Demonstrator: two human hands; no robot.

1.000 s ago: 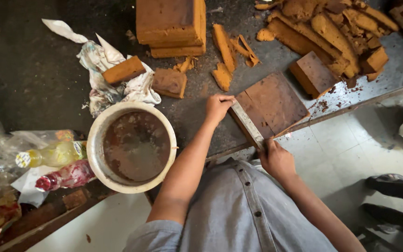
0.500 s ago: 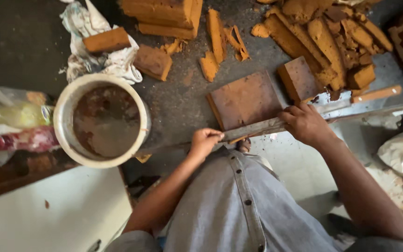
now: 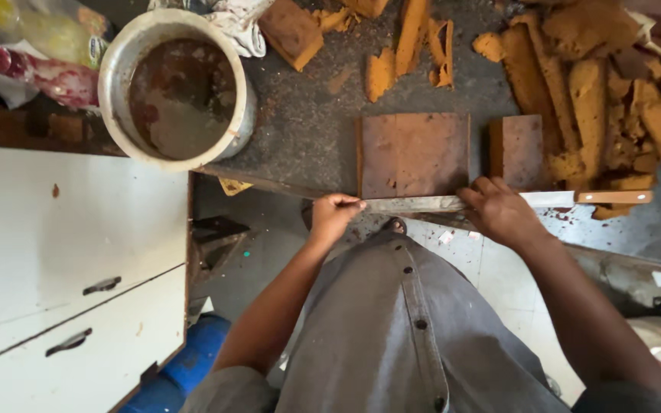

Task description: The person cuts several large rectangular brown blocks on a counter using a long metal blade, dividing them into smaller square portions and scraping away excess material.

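Along the near edge of the dark tabletop (image 3: 300,138), I had a long knife (image 3: 422,203) lying crosswise against the front of a flat brown square slab (image 3: 415,153). My left hand (image 3: 336,214) pinched the blade's tip end, fingers curled over it. My right hand (image 3: 503,210) was pressed down on the blade nearer its wooden handle (image 3: 613,196), fingers close together. Just right of the slab stood a smaller brown block (image 3: 518,147), apart from it by a narrow gap. Orange trimmings (image 3: 598,99) were heaped beyond that. Far left sat a round pot (image 3: 174,84) with brownish liquid, and white drawers (image 3: 70,291) stood below it.
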